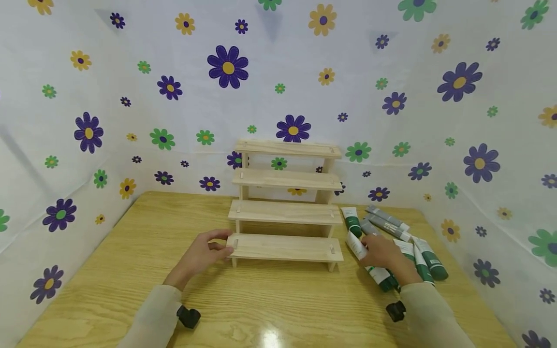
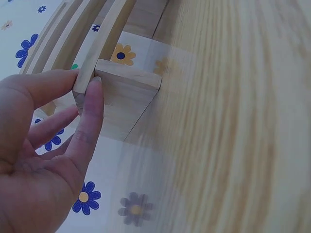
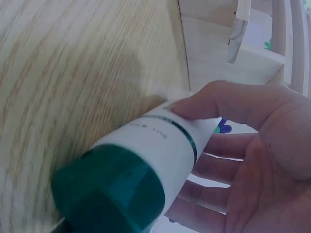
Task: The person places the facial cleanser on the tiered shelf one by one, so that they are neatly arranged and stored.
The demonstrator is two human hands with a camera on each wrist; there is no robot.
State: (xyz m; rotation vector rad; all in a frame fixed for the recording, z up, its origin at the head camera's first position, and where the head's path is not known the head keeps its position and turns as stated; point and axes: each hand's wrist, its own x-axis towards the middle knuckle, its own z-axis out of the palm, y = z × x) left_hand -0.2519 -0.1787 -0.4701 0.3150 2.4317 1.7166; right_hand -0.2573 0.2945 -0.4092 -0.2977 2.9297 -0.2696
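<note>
A pale wooden four-step rack [image 1: 285,212] stands at the middle of the table. My left hand [image 1: 202,253] pinches the left end of its lowest board [image 2: 109,36], thumb and index finger on opposite faces. To the right of the rack, my right hand [image 1: 387,253] grips a white squeeze tube [image 3: 160,138] with a green cap [image 3: 109,189]. The thumb presses on the tube's side, and the other fingers go round behind it. In the head view the hand covers part of that tube. All the steps are bare.
Around my right hand lie more tubes: a green-and-white one [image 1: 351,221] by the rack, grey ones [image 1: 389,227] behind, and a green one [image 1: 431,258] at the right. A flower-printed cloth [image 1: 261,96] encloses the wooden table [image 1: 278,304] at the back and sides.
</note>
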